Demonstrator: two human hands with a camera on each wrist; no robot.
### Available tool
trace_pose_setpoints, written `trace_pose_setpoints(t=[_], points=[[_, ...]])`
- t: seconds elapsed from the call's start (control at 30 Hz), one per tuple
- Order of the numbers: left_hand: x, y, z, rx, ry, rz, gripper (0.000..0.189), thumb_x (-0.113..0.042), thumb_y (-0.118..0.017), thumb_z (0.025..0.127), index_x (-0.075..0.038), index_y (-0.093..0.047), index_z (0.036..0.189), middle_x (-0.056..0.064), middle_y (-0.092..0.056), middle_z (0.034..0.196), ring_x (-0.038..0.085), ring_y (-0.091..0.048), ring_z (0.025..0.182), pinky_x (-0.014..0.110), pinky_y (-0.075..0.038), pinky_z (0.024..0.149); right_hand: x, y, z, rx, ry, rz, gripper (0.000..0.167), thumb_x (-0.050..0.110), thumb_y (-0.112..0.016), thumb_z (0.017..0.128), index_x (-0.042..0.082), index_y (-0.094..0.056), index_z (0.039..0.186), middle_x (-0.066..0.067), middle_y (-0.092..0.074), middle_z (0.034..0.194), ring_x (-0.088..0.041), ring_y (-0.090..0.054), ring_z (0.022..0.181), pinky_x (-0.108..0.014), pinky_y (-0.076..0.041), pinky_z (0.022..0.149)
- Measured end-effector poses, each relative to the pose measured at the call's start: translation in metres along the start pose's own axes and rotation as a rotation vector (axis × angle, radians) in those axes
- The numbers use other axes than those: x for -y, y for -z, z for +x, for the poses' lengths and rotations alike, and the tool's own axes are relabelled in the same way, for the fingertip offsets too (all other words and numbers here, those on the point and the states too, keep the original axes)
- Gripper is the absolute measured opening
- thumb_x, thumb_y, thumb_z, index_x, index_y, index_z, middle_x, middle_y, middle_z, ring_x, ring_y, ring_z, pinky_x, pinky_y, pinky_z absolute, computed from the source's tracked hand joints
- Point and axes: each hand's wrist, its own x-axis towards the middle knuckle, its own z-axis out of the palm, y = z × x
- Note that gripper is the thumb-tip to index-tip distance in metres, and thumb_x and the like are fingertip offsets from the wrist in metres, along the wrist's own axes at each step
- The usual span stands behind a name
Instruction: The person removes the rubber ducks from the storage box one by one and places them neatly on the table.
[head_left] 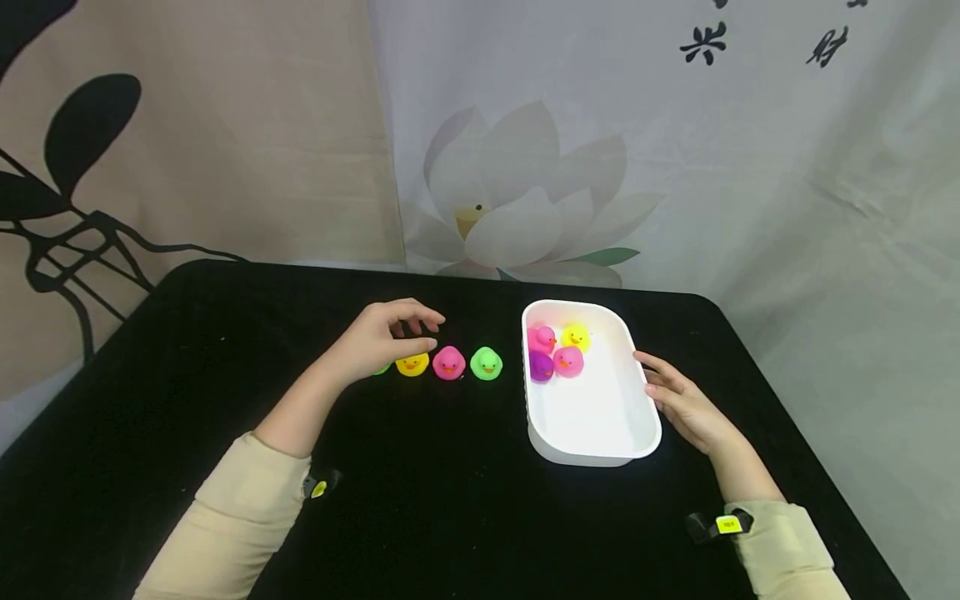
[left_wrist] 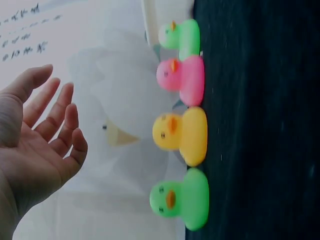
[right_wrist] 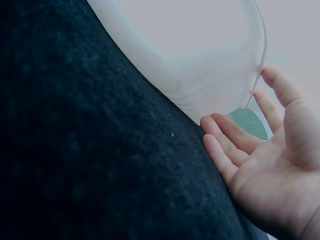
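Observation:
Four rubber ducks would be too many to count, so several stand in a row: a green duck point(head_left: 486, 364), a pink duck point(head_left: 449, 364), a yellow duck point(head_left: 412, 365) and another green duck point(left_wrist: 182, 197), mostly hidden in the head view. My left hand point(head_left: 386, 337) hovers over the row's left end, fingers loosely bent and holding nothing. To the right sits a white plastic tub point(head_left: 592, 425). Inside it lie a yellow duck point(head_left: 576, 337), a purple duck point(head_left: 541, 367) and two pink ducks point(head_left: 568, 362). My right hand point(head_left: 686, 407) touches the tub's right side with its fingertips.
A black cloth point(head_left: 420, 517) covers the table. Behind it hangs a pale curtain point(head_left: 292, 125) printed with a lotus and dark leaves. The tub stands just right of the duck row.

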Motion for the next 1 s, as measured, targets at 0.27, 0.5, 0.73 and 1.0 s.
trace_pose_setpoints(t=[0.27, 0.5, 0.73, 1.0], points=[[-0.011, -0.027, 0.004, 0.017, -0.037, -0.045, 0.028, -0.01, -0.073, 0.084, -0.011, -0.068, 0.112, 0.002, -0.065, 0.107, 0.025, -0.054, 0.094, 0.049, -0.042, 0.08, 0.001, 0.0, -0.001, -0.003, -0.003, -0.008, 0.055, 0.018, -0.051, 0.099, 0.012, -0.028, 0.149, -0.027, -0.029, 0.147, -0.01, -0.054, 0.115, -0.024, -0.044, 0.091], [-0.017, -0.052, 0.006, 0.035, -0.042, -0.056, 0.032, -0.014, -0.076, 0.083, -0.01, -0.068, 0.113, 0.0, -0.064, 0.107, 0.03, -0.056, 0.09, 0.04, -0.05, 0.073, 0.0, 0.0, -0.001, -0.001, -0.005, -0.001, 0.056, 0.019, -0.052, 0.099, 0.011, -0.028, 0.149, -0.027, -0.028, 0.147, -0.01, -0.053, 0.115, -0.024, -0.044, 0.091], [-0.024, -0.07, 0.014, 0.048, -0.018, -0.032, 0.034, -0.015, -0.077, 0.082, -0.011, -0.068, 0.115, -0.002, -0.063, 0.11, 0.03, -0.056, 0.088, 0.029, -0.05, 0.067, -0.001, 0.0, -0.001, -0.004, -0.008, -0.006, 0.057, 0.018, -0.052, 0.099, 0.011, -0.028, 0.149, -0.027, -0.028, 0.147, -0.009, -0.054, 0.115, -0.024, -0.044, 0.091], [-0.028, -0.085, 0.025, 0.042, 0.005, -0.014, 0.04, -0.02, -0.078, 0.081, -0.011, -0.066, 0.118, -0.003, -0.061, 0.113, 0.028, -0.054, 0.092, 0.028, -0.051, 0.067, 0.0, -0.001, 0.0, -0.004, 0.002, -0.007, 0.056, 0.018, -0.052, 0.099, 0.011, -0.028, 0.149, -0.027, -0.029, 0.146, -0.009, -0.054, 0.115, -0.023, -0.044, 0.091]])
